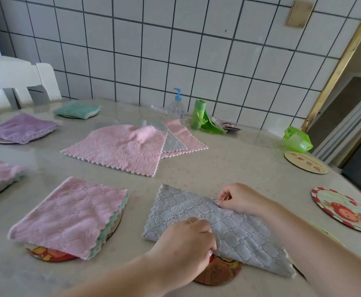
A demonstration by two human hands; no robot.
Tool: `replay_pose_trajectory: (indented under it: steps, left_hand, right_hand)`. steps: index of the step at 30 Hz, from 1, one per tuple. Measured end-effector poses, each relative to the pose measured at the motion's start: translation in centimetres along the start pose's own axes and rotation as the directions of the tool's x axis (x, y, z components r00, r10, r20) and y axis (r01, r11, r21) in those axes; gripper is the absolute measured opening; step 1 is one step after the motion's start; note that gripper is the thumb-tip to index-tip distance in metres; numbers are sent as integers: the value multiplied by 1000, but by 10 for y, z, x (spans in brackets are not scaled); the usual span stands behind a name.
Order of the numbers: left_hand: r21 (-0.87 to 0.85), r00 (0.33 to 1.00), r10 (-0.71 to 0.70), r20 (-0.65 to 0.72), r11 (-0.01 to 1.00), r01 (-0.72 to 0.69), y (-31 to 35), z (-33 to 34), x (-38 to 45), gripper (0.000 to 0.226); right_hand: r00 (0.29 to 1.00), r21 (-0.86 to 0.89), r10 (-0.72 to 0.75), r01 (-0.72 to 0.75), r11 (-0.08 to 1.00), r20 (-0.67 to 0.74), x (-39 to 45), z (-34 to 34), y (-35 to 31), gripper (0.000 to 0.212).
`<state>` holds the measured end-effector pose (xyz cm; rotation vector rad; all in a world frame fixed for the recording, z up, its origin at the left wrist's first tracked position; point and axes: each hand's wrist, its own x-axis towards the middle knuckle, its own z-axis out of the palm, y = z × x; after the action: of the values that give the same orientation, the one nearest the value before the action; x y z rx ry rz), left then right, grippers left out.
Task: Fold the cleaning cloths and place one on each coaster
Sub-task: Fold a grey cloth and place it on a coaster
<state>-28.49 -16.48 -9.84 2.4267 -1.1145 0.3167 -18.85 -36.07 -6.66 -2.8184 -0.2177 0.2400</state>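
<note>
**Soft grey cloth mid-fold at the near edge of the table**

The table point(228, 168) carries the whole job: folded cloths already sit on coasters along its left side and far-left corner, and two bare coasters point(344, 210) wait by the right edge.

In the middle lies a loose pile of unfolded cloths point(115, 148), pink with a grey one between. They look thin, light and limp, so each will likely drape and slide rather than hold a crease; the scalloped edges and corners are the sensible places to pinch.

Near the front edge, the grey cloth point(228, 228) lies folded over a patterned coaster point(217, 273), partly covering it.

The left hand point(183, 243) has its fingers curled under the cloth's near edge, gripping it. The right hand point(237, 198) pinches the far-right edge between thumb and fingertips.

Beside it, a folded pink cloth point(68, 215) rests on its own coaster.
</note>
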Motion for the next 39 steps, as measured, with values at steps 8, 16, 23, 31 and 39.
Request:
replay_pose_trajectory:
  steps: [8,16,23,31,39]
  left_hand:
    - [-35,996,4,-88,999,-7,1,-16,-4,16]
    - [-433,934,-334,-127,866,251,-3,-43,-16,13]
    - [-941,753,-585,303,-59,333,7,-37,-13,19]
    - [-826,838,-485,251,345,446,-7,-44,-5,44]
    - [-749,842,-421,337,422,511,-24,-38,-17,47]
  right_hand:
    - [973,285,-13,80,955,-229,-23,-12,4,17]
    - [976,684,99,63,727,-196,-67,-40,9,14]
    - [990,683,-54,-52,729,132,-105,-27,-3,46]
    - [994,645,16,58,762,-109,-119,2,-11,57]
    - [992,713,112,-33,700,-64,-117,38,-7,55]
